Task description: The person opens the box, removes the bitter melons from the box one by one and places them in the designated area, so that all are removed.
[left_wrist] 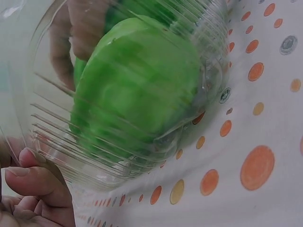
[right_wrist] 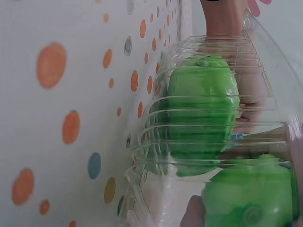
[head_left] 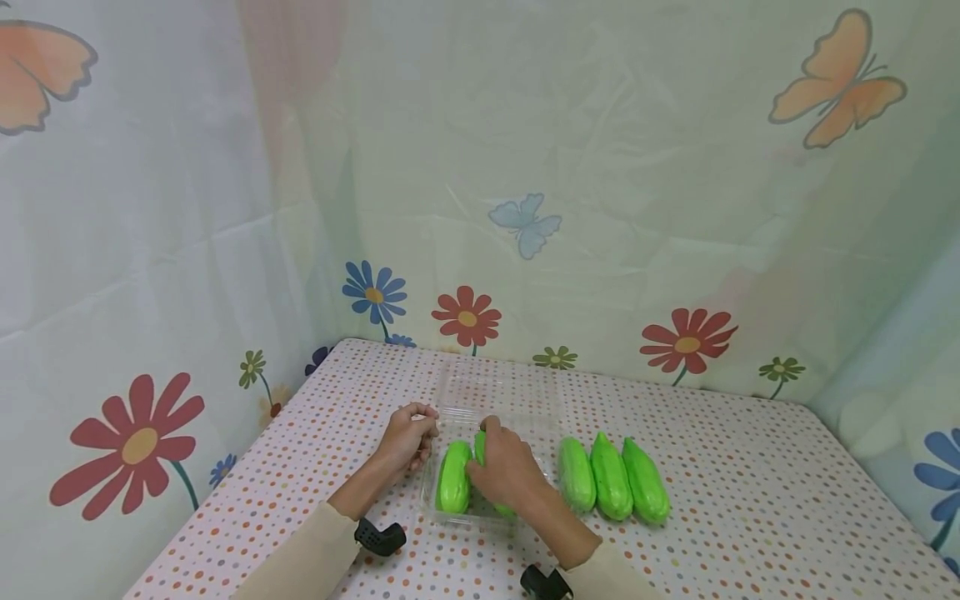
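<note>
A clear plastic clamshell box point(head_left: 468, 520) stands on the table with its lid point(head_left: 498, 387) folded back. One plump, bright green, cucumber-like vegetable point(head_left: 453, 479) lies along the left side inside; its blunt end fills much of the left wrist view. My right hand point(head_left: 510, 467) reaches in from above and grips a second green vegetable point(right_wrist: 251, 194), mostly covered by the hand in the head view. My left hand point(head_left: 408, 437) is at the box's left edge, its curled thumb and fingertips point(left_wrist: 31, 177) pinching the plastic rim.
Right of the box, three more green vegetables lie side by side: a near one point(head_left: 577, 475), a middle one point(head_left: 611, 479) and an outer one point(head_left: 645, 482). A dotted cloth point(head_left: 750, 500) covers the table. Behind it hangs a curtain point(head_left: 637, 208) printed with flowers and butterflies.
</note>
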### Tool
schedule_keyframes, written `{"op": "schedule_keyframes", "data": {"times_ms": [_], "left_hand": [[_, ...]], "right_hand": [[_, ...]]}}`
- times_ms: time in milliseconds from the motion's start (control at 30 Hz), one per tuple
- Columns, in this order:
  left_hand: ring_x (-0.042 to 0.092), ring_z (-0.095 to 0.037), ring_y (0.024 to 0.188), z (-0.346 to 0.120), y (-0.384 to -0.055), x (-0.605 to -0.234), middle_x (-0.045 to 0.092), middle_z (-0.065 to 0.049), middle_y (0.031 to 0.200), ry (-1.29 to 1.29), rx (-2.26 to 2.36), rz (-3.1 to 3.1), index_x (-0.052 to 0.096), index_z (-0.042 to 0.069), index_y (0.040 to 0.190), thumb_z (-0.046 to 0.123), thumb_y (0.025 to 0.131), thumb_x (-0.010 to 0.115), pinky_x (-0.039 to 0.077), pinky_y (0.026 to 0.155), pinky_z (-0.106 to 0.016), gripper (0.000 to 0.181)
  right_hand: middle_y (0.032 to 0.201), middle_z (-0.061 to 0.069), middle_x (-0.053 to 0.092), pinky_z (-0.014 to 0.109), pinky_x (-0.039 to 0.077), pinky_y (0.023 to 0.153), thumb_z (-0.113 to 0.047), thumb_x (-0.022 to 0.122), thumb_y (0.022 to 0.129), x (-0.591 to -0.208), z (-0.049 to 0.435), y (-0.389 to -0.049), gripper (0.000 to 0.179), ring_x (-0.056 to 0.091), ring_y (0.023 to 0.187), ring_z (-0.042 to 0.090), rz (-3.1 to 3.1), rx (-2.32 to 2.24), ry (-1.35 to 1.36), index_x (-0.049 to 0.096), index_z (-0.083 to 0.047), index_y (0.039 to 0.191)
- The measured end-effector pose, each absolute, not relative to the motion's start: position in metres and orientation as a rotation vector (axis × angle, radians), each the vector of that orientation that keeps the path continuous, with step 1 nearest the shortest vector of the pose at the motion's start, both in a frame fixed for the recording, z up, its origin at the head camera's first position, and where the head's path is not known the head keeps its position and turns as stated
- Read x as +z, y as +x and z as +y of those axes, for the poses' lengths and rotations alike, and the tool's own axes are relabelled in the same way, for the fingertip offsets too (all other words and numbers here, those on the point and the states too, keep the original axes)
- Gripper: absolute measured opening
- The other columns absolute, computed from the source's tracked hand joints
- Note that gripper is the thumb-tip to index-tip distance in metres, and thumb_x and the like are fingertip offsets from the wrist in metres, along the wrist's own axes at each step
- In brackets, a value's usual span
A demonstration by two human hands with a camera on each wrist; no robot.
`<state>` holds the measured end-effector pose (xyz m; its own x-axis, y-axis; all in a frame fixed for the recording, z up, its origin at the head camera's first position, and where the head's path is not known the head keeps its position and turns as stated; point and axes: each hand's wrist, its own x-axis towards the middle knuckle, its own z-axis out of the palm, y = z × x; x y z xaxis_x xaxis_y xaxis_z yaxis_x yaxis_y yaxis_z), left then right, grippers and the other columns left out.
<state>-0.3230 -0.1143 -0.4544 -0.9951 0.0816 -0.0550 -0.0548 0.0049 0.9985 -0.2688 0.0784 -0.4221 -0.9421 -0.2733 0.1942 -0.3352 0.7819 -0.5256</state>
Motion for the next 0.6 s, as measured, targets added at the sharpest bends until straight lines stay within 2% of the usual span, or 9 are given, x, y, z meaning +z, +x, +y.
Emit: {"op": "schedule_keyframes", "data": {"times_ms": [100, 333, 600], "left_hand": [[0.039, -0.01, 0.041, -0.1146, -0.3233, -0.4546, 0.045, 0.001, 0.058, 0.041, 2.15, 2.157, 0.052, -0.005, 0.121, 0.002, 0.088, 0.054, 0.029, 0.033, -0.023, 0.033], [0.038, -0.01, 0.041, -0.1147, -0.3229, -0.4554, 0.045, 0.001, 0.058, 0.037, 2.145, 2.156, 0.052, -0.005, 0.121, 0.002, 0.088, 0.054, 0.029, 0.034, -0.023, 0.034], [0.039, -0.01, 0.041, -0.115, -0.3237, -0.4553, 0.046, 0.001, 0.058, 0.042, 2.141, 2.169, 0.052, -0.004, 0.121, 0.003, 0.088, 0.054, 0.029, 0.033, -0.023, 0.034]], "right_hand": [[0.086, 0.006, 0.055, 0.033, 0.044, 0.054, -0.013, 0.069, 0.087, -0.4217, 0.0784, -0.2695, 0.051, 0.052, 0.064, 0.018, -2.817, 0.896, 0.47, 0.049, 0.002, 0.132], [0.102, 0.009, 0.053, 0.035, 0.046, 0.061, -0.016, 0.074, 0.086, -0.4221, 0.0793, -0.2701, 0.053, 0.051, 0.074, 0.019, -2.764, 0.865, 0.438, 0.052, -0.006, 0.133], [0.104, 0.008, 0.057, 0.033, 0.046, 0.063, -0.017, 0.076, 0.086, -0.417, 0.0846, -0.269, 0.051, 0.052, 0.077, 0.018, -2.676, 0.881, 0.398, 0.056, -0.01, 0.133]]}}
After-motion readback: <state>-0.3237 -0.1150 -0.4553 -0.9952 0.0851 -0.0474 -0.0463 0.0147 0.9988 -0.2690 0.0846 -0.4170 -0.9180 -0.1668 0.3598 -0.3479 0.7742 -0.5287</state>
